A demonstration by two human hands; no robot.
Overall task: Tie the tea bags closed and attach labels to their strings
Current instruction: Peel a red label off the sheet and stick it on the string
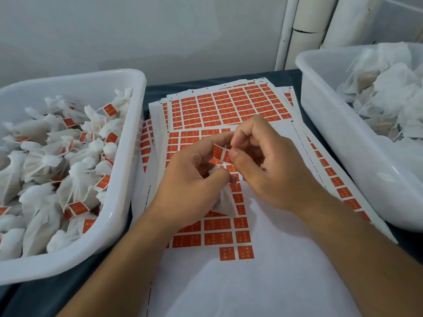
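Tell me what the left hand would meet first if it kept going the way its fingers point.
Probably the orange label pinched between both hands, then the right hand just beyond; the left hand points up-right toward them. Depth is hard to judge.

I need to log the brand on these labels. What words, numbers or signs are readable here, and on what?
None can be read.
Orange labels on the sticker sheets: pale marks, too blurred.
Label between the left hand and right hand: blurred.
Labels on tea bags in the left bin: too small.
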